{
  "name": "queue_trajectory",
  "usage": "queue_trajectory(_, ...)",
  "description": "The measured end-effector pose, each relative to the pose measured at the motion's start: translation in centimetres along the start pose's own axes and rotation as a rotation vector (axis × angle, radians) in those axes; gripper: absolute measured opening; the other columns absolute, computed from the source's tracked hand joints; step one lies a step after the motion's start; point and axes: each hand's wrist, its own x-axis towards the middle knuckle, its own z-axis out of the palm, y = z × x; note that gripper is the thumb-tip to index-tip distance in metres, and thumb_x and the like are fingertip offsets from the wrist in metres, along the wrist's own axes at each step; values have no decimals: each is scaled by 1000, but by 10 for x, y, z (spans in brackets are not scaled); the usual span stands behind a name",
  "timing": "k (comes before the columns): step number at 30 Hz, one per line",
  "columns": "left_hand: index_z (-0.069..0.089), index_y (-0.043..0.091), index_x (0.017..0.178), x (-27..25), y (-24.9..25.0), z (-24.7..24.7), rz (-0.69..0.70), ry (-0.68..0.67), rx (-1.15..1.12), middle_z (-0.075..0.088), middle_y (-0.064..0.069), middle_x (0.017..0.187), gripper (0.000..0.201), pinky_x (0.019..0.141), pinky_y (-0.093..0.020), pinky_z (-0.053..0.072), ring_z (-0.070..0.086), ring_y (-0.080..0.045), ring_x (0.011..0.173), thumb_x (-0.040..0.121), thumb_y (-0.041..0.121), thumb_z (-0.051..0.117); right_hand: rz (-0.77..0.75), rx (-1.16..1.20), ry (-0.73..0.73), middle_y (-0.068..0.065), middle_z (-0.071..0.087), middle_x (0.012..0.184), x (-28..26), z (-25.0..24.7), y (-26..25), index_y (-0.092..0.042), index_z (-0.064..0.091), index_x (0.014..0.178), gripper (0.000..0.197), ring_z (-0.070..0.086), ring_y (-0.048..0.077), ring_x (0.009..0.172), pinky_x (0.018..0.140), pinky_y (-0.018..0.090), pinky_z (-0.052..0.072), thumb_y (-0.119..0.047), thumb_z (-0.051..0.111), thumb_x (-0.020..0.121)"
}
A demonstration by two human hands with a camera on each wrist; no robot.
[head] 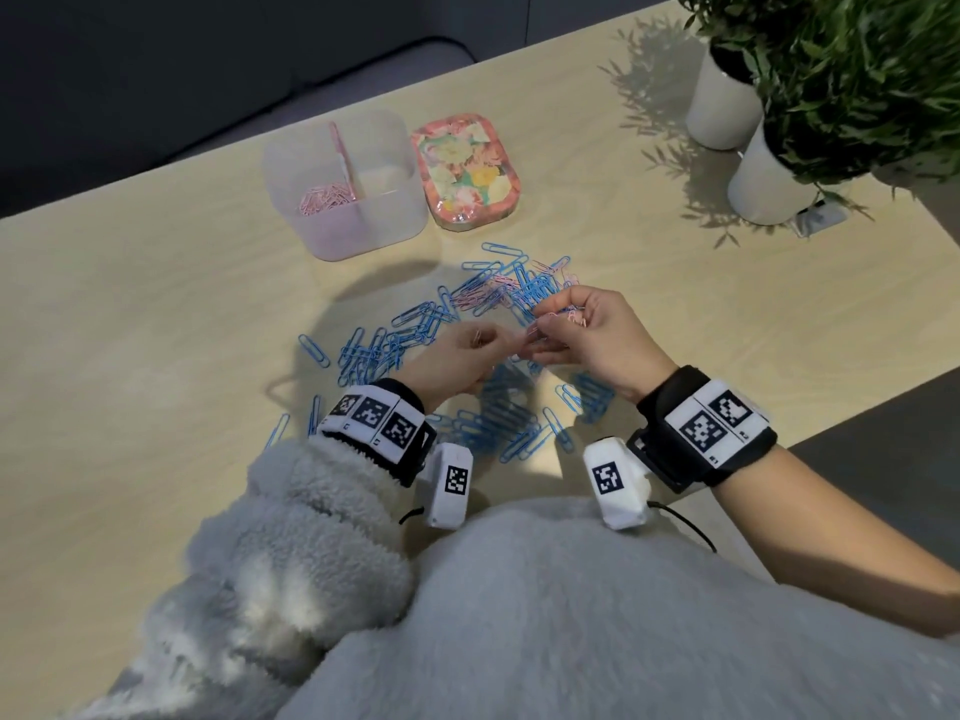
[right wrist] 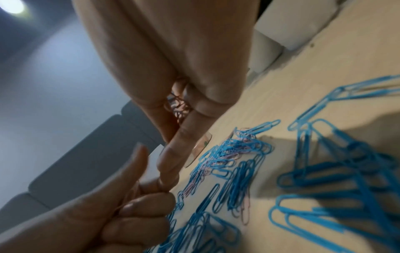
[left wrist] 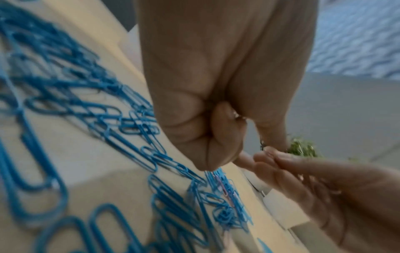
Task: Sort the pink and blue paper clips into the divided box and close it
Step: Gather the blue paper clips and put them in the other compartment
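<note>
A translucent divided box stands open at the back of the table, with pink clips in its left compartment. Its floral lid lies just to the right. A loose pile of mostly blue paper clips with a few pink ones spreads in front. Both hands hover over the pile and meet at the fingertips. My right hand cups a bunch of pink clips in its curled fingers. My left hand is curled, pinching a pink clip next to the right fingertips.
Two white pots with green plants stand at the back right. A dark seat lies beyond the table's far edge. The table's right edge runs close to my right wrist. Blue clips also lie under my wrists.
</note>
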Motion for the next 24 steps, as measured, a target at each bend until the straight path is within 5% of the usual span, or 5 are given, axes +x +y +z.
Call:
queue_trajectory(5, 64, 11, 77, -7, -9, -13, 100, 145, 482, 39, 6, 53, 22, 50, -21, 30, 36, -3, 45, 89, 28, 58, 70, 67, 114, 13, 58, 69, 17, 3, -17, -4, 55, 84, 18, 61, 9, 42, 46, 19, 55, 6, 41, 92)
queue_trajectory(8, 57, 14, 74, -17, -13, -24, 70, 218, 361, 40, 4, 54, 21, 48, -17, 34, 39, -4, 45, 92, 25, 54, 230, 325, -4, 10, 56, 69, 50, 15, -50, -5, 52, 77, 19, 64, 15, 52, 45, 21, 54, -1, 40, 92)
queue_trajectory(11, 52, 10, 71, -28, -16, -37, 33, 263, 234, 39, 0, 55, 26, 44, -17, 33, 38, -9, 43, 94, 24, 50, 263, 521, -140, 13, 55, 84, 92, 43, -84, -4, 49, 79, 18, 61, 27, 82, 68, 41, 61, -7, 38, 93)
queue_trajectory(13, 51, 13, 67, -32, -16, -47, -10, 308, 183, 42, 0, 54, 29, 48, -22, 33, 39, -9, 42, 94, 23, 49, 237, 494, -190, 10, 52, 75, 113, 70, -106, -4, 49, 80, 21, 57, 26, 77, 78, 44, 57, -11, 35, 94)
queue_trajectory(24, 54, 10, 81, -41, 24, -125, 56, 719, -110, 47, -4, 67, 30, 48, -15, 40, 43, -12, 58, 90, -8, 32, 238, 55, -239, -1, 26, 64, 156, 180, -134, -18, 33, 67, 36, 19, 13, 53, 53, 26, 19, -39, 34, 97)
